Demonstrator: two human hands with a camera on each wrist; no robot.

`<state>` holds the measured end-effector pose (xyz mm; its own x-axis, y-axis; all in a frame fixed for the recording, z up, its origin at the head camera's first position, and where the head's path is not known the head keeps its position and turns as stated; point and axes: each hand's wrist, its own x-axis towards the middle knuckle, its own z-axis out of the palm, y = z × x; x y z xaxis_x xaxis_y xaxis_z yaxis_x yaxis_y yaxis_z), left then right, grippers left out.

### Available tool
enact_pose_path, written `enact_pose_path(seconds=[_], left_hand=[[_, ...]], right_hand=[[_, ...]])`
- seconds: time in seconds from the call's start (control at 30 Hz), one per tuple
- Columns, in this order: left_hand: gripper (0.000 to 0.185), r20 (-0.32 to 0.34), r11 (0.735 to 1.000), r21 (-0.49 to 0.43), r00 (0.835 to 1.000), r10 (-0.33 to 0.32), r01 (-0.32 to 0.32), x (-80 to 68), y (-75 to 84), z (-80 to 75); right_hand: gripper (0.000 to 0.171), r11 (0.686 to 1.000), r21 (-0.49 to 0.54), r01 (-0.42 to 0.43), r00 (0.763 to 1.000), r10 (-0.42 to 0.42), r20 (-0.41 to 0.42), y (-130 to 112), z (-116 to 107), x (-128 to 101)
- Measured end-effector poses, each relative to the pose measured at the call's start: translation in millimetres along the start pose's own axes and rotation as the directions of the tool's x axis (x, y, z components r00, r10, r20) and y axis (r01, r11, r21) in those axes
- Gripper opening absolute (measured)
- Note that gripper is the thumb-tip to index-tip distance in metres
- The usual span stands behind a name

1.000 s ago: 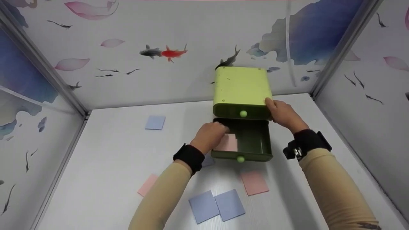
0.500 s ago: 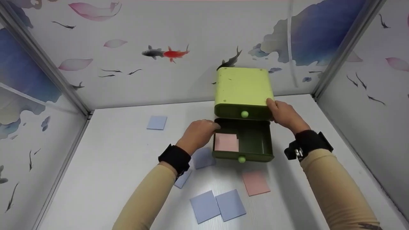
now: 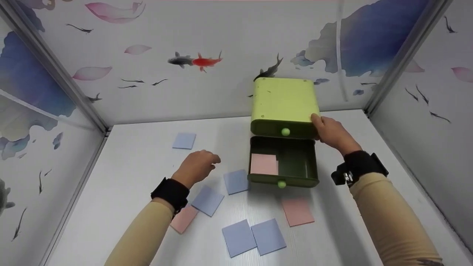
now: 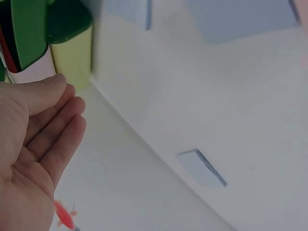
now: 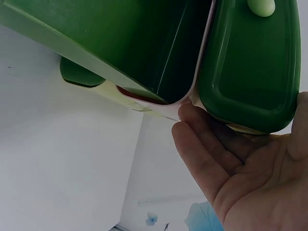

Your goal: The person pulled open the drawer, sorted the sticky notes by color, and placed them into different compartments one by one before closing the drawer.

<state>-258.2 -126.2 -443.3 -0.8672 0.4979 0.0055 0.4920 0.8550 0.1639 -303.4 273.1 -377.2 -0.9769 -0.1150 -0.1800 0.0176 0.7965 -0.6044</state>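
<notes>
My left hand (image 3: 197,167) hovers over the table left of the drawer, its fingers loosely bent and nothing held, as the left wrist view confirms. My right hand (image 3: 334,133) holds the right side of a small green drawer cabinet (image 3: 284,99), thumb at its top front edge. In the right wrist view, the right fingers (image 5: 204,161) lie along the cabinet's side, by the closed upper drawer (image 5: 252,62). The lower drawer (image 3: 297,159) is pulled out. Inside it, at the left, pink square pieces (image 3: 264,164) lie partly overlapped. Nearest my left hand is a blue square (image 3: 207,200).
More blue squares lie about the white table: one at the back left (image 3: 184,140), one beside the drawer (image 3: 236,181), and two touching in front. A pink square (image 3: 298,212) lies before the drawer; another pink square (image 3: 184,219) is partly under my left forearm. Patterned walls enclose the table.
My left hand has come out of the lower drawer and moved left, uncovering the pink squares inside and the blue squares on the table. My right hand has stayed on the cabinet.
</notes>
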Motion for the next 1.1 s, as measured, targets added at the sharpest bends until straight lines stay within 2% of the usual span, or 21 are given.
enact_pose_path(seconds=[0.13,0.37,0.63,0.8,1.1], left_hand=[[0.026,0.08,1.0,-0.005,0.997,-0.006,0.006,-16.6,-15.7,8.7],[0.023,0.18,1.0,-0.012,0.984,-0.011,0.013,-45.6,-34.3,24.7],[0.031,0.286,0.994,-0.011,0.953,-0.103,0.11,-70.1,-37.0,39.4],[0.036,0.3,0.995,0.032,0.948,-0.104,0.099,-79.5,-32.1,42.5],[0.049,0.284,0.994,0.108,0.958,-0.028,-0.003,-90.3,-36.8,52.5]], right_hand=[[0.074,1.0,0.003,-0.003,1.0,0.003,0.001,1.0,0.0,-1.6],[0.072,1.0,-0.006,0.005,1.0,-0.005,-0.003,0.2,1.0,-2.1],[0.072,1.0,-0.019,0.002,1.0,-0.002,-0.009,-2.1,1.2,-1.1],[0.072,1.0,-0.015,0.002,1.0,-0.002,-0.014,-2.9,0.7,-1.0],[0.071,1.0,-0.017,0.019,1.0,-0.019,-0.024,-3.9,0.9,-1.6]])
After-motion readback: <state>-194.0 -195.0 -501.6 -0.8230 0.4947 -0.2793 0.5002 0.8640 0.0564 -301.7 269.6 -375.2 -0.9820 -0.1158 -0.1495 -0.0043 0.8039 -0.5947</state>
